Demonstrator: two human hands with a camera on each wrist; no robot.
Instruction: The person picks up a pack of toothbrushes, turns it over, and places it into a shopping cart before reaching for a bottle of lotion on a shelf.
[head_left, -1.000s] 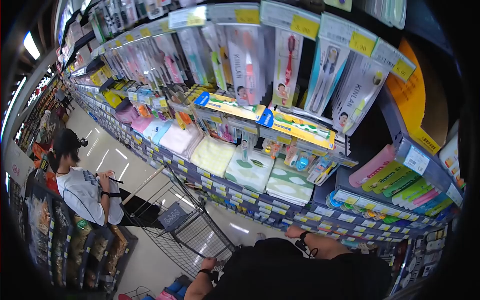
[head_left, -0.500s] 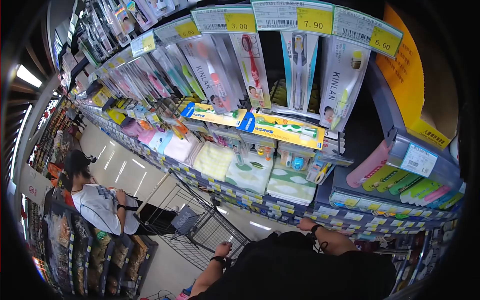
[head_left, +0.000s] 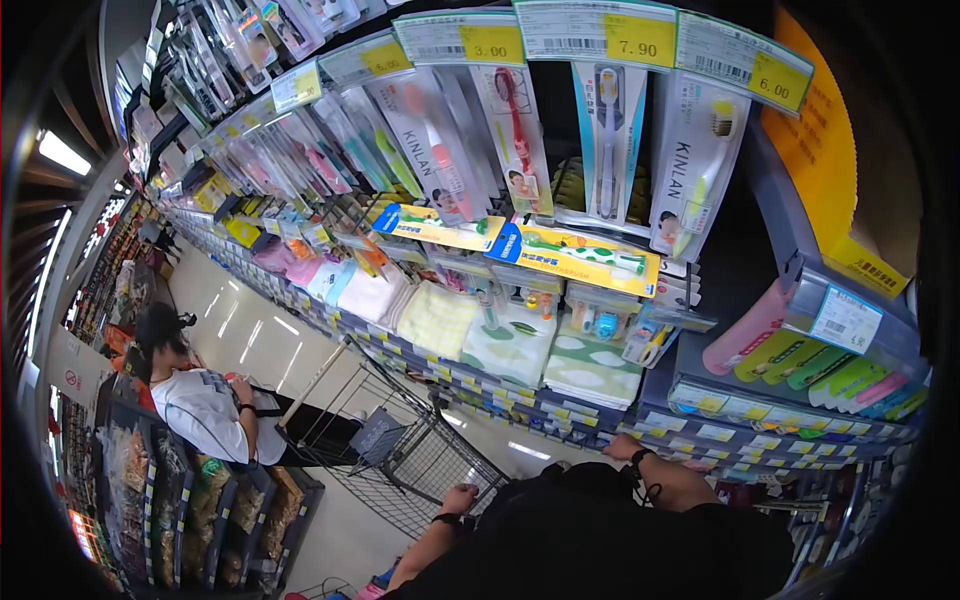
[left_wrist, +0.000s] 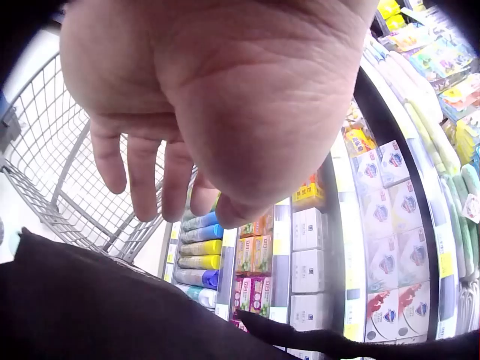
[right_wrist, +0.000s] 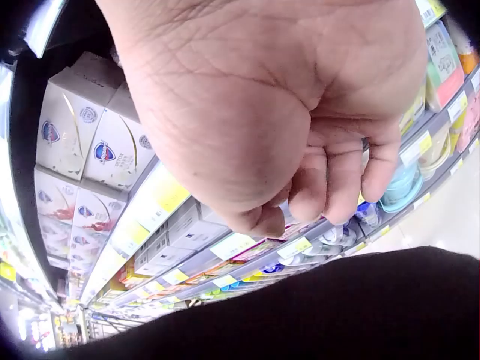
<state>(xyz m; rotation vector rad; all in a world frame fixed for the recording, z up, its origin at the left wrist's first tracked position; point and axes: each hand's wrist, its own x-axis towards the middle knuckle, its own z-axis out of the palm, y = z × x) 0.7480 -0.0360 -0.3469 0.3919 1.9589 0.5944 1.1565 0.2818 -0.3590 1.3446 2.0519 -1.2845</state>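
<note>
In the head view my left hand (head_left: 460, 498) hangs beside the wire shopping cart (head_left: 400, 507), not gripping it. The left wrist view shows this hand (left_wrist: 217, 112) palm up close, its fingers loosely bent and nothing in them, with shelves of boxed goods beyond. My right hand (head_left: 622, 447) is held low in front of the lower shelves. In the right wrist view that hand (right_wrist: 277, 112) has loosely curled fingers and holds nothing; white soap boxes (right_wrist: 97, 150) stand on a shelf beside it.
Packaged toothbrushes (head_left: 608, 140) hang above folded towels (head_left: 505, 345) on the shelving ahead. At the left a person in a white shirt (head_left: 215, 415) stands behind the cart, near bins of bagged goods (head_left: 210, 510). A yellow carton (head_left: 810, 150) stands at the right.
My left hand has come away from the cart's edge since the earliest frame. The view has shifted closer to the hanging toothbrushes, and the person and cart appear lower and farther right.
</note>
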